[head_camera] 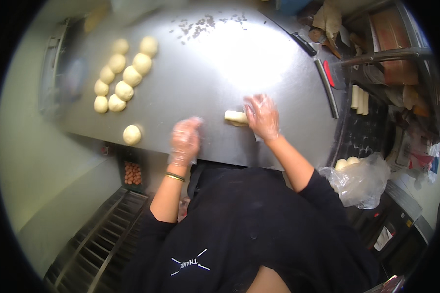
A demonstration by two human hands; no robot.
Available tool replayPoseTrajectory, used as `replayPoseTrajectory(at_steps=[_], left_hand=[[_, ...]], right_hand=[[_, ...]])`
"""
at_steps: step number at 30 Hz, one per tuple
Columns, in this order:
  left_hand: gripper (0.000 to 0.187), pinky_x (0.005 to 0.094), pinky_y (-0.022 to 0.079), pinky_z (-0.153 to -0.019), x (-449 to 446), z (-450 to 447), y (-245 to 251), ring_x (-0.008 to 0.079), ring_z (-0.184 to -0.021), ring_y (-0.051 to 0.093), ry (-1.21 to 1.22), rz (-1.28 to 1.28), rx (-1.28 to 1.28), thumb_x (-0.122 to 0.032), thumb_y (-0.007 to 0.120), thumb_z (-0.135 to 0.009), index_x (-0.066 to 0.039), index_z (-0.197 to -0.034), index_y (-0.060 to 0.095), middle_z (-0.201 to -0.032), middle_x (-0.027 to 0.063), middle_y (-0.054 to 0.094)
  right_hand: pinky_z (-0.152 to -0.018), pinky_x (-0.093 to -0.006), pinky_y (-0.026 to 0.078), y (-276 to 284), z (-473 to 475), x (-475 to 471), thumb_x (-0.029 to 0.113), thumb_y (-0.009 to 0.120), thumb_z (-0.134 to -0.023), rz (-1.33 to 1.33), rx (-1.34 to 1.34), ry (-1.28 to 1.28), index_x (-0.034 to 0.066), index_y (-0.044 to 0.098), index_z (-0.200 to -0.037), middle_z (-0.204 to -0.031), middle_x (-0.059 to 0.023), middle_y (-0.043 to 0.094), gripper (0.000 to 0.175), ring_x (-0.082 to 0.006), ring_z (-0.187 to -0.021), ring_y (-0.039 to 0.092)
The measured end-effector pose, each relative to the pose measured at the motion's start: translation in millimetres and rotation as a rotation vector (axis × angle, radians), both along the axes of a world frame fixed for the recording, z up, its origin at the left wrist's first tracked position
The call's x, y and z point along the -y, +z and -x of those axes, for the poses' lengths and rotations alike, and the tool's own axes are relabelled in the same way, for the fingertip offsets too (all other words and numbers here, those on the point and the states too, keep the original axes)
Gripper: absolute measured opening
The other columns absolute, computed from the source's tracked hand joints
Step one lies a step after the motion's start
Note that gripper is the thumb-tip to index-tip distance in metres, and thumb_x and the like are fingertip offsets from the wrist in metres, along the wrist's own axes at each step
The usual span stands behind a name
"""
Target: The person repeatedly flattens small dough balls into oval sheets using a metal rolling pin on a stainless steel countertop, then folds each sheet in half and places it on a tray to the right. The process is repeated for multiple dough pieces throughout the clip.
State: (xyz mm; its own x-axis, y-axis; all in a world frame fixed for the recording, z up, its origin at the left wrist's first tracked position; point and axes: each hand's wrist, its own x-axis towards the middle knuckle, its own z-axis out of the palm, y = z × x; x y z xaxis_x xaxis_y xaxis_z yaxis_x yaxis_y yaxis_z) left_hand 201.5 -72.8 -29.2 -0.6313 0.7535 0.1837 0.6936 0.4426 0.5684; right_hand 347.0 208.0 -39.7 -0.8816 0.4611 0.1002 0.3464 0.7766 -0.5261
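Observation:
On the metal worktop (212, 88) lies a short roll of dough (235, 117). My right hand (263, 115), in a clear plastic glove, is at the roll's right end; whether its fingers grip the dough is hard to see. My left hand (186, 140), gloved too and slightly blurred, is held left of the roll, apart from it, with no object visible in it. A single dough ball (132, 134) sits near the front edge, further left. Behind it, several more dough balls (132, 75) stand in two slanting rows.
At the right lie a black-handled knife (303, 44), a metal rod (326, 88) and a red-edged tool (329, 73). Beyond them, a dark tray (346, 137) holds dough rolls (359, 100). A plastic bag (366, 181) partly covers dough pieces. Small dark pieces (205, 25) are scattered at the back.

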Motion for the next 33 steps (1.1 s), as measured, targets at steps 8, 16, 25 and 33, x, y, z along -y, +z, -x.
replayPoseTrajectory(at_steps=[8,16,25,33], left_hand=[[0.113,0.0515,0.034,-0.129,185,95,-18,0.0453,-0.153,0.042,0.684,0.491,-0.107,-0.036,0.095,-0.078,0.002,-0.165,0.035,-0.162,0.0283,0.046],[0.054,0.0463,0.059,-0.091,183,167,-31,0.0262,-0.107,0.070,0.800,0.361,0.774,-0.029,0.080,-0.094,-0.002,-0.137,0.061,-0.124,0.0156,0.070],[0.054,0.0364,0.057,-0.077,10,7,19,0.0210,-0.088,0.069,0.620,0.349,1.354,-0.048,0.072,-0.102,-0.004,-0.132,0.067,-0.104,0.0065,0.070],[0.062,0.0371,0.059,-0.076,-170,-39,37,0.0209,-0.094,0.069,0.323,0.431,0.997,-0.051,0.079,-0.096,-0.005,-0.133,0.061,-0.109,0.0091,0.070]], right_hand=[[-0.119,-0.0551,0.039,-16,-23,48,0.040,0.073,-0.097,-0.070,0.224,0.315,0.0122,0.052,-0.158,-0.160,-0.0128,0.052,0.070,-0.0339,-0.148,0.049],[-0.093,-0.0406,0.058,-5,-56,11,0.032,0.074,-0.099,1.042,0.240,-0.300,0.0052,0.067,-0.129,-0.110,-0.0135,0.076,0.040,-0.0258,-0.104,0.074],[-0.091,-0.0298,0.053,27,-276,-307,0.024,0.076,-0.102,0.733,-0.502,-1.138,0.0045,0.059,-0.141,-0.115,-0.0065,0.074,0.047,-0.0143,-0.099,0.067],[-0.111,-0.0428,0.051,-42,-325,-476,0.044,0.066,-0.103,0.265,0.125,-1.042,0.0121,0.064,-0.150,-0.144,-0.0186,0.069,0.058,-0.0356,-0.134,0.065]])
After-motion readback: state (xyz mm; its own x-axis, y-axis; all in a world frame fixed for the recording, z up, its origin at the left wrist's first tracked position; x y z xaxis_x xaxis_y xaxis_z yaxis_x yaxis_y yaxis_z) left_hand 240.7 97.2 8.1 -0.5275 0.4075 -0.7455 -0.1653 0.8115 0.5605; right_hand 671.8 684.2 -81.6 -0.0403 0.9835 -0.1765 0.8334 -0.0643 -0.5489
